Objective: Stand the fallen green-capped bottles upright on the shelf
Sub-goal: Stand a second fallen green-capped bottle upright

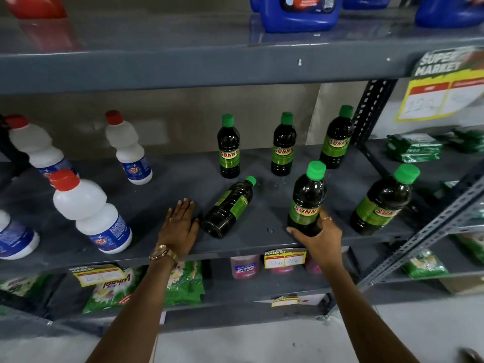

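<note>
One dark green-capped bottle (227, 206) lies on its side on the grey shelf (262, 213), cap pointing to the back right. My left hand (179, 226) rests flat and open on the shelf just left of its base. My right hand (318, 237) grips the lower part of an upright green-capped bottle (307, 197) near the shelf's front edge. Another upright one (382, 200) stands to its right. Three more stand upright at the back: left (228, 148), middle (282, 145), right (336, 138).
White red-capped bottles (89, 210) stand on the left part of the shelf. Blue jugs (298, 11) sit on the shelf above. A slanted metal brace (419, 242) crosses at the right. Green packets (110, 289) and price tags (285, 258) fill the shelf below.
</note>
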{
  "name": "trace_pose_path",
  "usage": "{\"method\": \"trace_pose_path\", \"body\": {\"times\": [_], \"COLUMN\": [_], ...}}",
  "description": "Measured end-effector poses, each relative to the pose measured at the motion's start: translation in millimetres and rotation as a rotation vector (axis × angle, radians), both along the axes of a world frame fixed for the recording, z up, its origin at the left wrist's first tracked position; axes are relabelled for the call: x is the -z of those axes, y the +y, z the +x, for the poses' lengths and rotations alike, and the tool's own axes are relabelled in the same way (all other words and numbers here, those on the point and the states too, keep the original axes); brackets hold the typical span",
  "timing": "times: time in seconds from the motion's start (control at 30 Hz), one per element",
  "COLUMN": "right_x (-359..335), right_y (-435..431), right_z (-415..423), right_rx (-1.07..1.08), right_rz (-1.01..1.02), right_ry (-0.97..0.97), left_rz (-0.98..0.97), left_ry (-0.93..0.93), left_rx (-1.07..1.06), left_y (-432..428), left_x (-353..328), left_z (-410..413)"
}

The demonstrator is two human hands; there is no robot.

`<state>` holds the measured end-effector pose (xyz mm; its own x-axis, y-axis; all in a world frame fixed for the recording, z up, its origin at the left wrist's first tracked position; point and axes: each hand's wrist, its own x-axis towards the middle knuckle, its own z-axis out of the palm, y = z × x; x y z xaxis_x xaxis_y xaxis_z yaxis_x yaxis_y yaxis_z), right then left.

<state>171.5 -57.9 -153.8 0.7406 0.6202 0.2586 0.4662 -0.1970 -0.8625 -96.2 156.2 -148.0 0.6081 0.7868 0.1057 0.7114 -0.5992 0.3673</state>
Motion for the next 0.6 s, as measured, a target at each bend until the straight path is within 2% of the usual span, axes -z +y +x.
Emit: {"method": "trace_pose_path", "body": {"times": [0.4, 0.6], "right_x": [0, 4], "right_y": [-28, -27], "right_z": [8, 12], "right_rx": [-0.150, -0.145], "right_rz": [-0.088, -0.089], "right_ry": [0.018, 0.055], "left_rz": [0.004, -0.016], "left_ry": [0.052, 0.092], "left_rx": [0.006, -0.006], "left_y": [-2, -4], "left_x": [-5, -6], "left_z": [2, 2]}}
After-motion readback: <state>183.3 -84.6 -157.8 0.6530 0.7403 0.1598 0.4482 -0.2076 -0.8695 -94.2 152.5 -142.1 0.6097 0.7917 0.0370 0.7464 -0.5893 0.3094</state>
